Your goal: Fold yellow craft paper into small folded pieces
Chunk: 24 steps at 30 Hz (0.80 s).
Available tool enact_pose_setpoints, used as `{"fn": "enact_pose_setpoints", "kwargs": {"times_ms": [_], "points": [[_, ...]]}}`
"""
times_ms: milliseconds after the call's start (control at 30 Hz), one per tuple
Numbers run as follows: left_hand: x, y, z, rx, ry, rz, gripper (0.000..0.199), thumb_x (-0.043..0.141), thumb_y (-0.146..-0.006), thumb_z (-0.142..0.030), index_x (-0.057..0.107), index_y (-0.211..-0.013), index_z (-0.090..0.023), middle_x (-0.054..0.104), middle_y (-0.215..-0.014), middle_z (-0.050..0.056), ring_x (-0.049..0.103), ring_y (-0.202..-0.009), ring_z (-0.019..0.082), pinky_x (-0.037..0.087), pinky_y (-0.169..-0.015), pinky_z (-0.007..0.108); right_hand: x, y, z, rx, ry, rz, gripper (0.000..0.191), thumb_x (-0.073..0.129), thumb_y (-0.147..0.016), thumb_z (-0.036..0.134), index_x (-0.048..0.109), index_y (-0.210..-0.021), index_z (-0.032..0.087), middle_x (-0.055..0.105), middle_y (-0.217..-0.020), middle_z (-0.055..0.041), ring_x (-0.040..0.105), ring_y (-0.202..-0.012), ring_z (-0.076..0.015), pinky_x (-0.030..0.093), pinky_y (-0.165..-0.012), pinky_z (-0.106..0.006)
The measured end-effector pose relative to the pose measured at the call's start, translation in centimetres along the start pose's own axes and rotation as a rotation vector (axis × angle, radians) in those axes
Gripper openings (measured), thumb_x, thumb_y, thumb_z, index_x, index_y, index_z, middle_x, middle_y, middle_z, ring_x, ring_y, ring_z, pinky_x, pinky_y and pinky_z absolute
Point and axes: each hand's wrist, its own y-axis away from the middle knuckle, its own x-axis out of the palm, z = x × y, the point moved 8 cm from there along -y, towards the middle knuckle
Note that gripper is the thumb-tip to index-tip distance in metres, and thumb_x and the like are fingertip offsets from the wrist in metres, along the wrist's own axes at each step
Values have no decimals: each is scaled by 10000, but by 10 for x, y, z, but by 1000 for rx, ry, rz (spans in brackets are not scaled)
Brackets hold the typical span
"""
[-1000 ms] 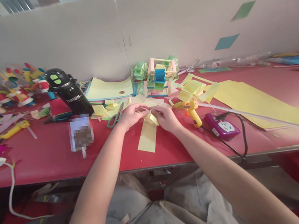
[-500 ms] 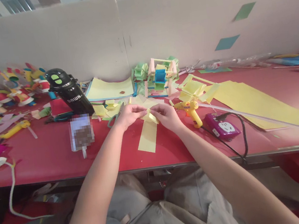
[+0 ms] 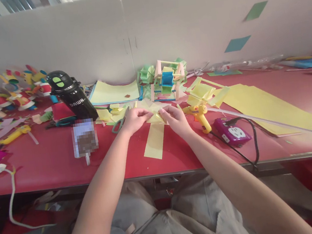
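Pale-yellow folded paper piece (image 3: 157, 118): left of the yellow pistol-shaped plastic glue gun (image 3: 199, 114), pinched between the fingertips of your left hand (image 3: 135, 120) and right hand (image 3: 175, 120). Probably light, springy, easily creased; best held lightly by opposite edges.

Across the red worktop (image 3: 181, 156) we go: black bottle (image 3: 75, 99) standing left, pale strip (image 3: 154, 145) flat at centre, then, rightward, glue gun (image 3: 198, 111), purple socket block (image 3: 231, 132), yellow sheets (image 3: 266, 106)!

There are two hands (image 3: 136, 121) (image 3: 176, 119), two yellow glue guns (image 3: 18, 134) (image 3: 198, 114), one black bottle (image 3: 75, 100) and two paper pieces (image 3: 257, 10) (image 3: 237, 44) on the partition (image 3: 190, 24).
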Motion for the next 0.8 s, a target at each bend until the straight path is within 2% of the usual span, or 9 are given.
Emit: {"fn": "enact_pose_setpoints", "kwargs": {"times_ms": [133,300,467,600,700,800], "points": [[-4,-1,0,38,4,-69,344,751,-732,-494,730,-816,-162,675,-665,22,566,-602,129,412,-578,249,9,2,7,-18,45,115,428,663,-795,614,648,-731,191,620,-841,-53,581,-810,-179,473,-641,-276],[-4,-3,1,55,83,-104,306,777,-719,-424,632,-849,-188,638,-610,-13,539,-548,113,396,-545,228,12,3,6,-23,72,152,415,650,-809,603,667,-730,195,633,-953,-74,592,-882,-198,467,-639,-278],[5,0,-10,137,88,-19,250,724,-784,-413,625,-833,-189,640,-690,-12,568,-626,108,421,-587,223,5,0,-3,-12,85,72,405,686,-776,597,665,-707,198,661,-1000,-91,612,-969,-241,498,-701,-321],[11,3,-16,144,100,38,289,688,-817,-464,685,-875,-180,707,-867,32,650,-819,153,504,-739,267,-2,-1,-7,14,26,3,392,705,-770,579,653,-719,194,685,-975,-79,624,-893,-218,506,-709,-323],[12,3,-16,127,102,47,333,754,-757,-462,722,-934,-182,738,-927,55,683,-875,189,535,-796,313,-6,-1,-8,26,6,-36,377,705,-782,562,662,-743,190,685,-912,-64,617,-849,-196,497,-707,-310],[10,3,-15,145,81,-4,342,785,-729,-440,754,-961,-190,757,-953,66,702,-880,207,550,-818,339,-6,0,-6,33,-22,-43,377,694,-790,570,678,-791,194,680,-871,-52,612,-815,-186,501,-704,-312]]}}
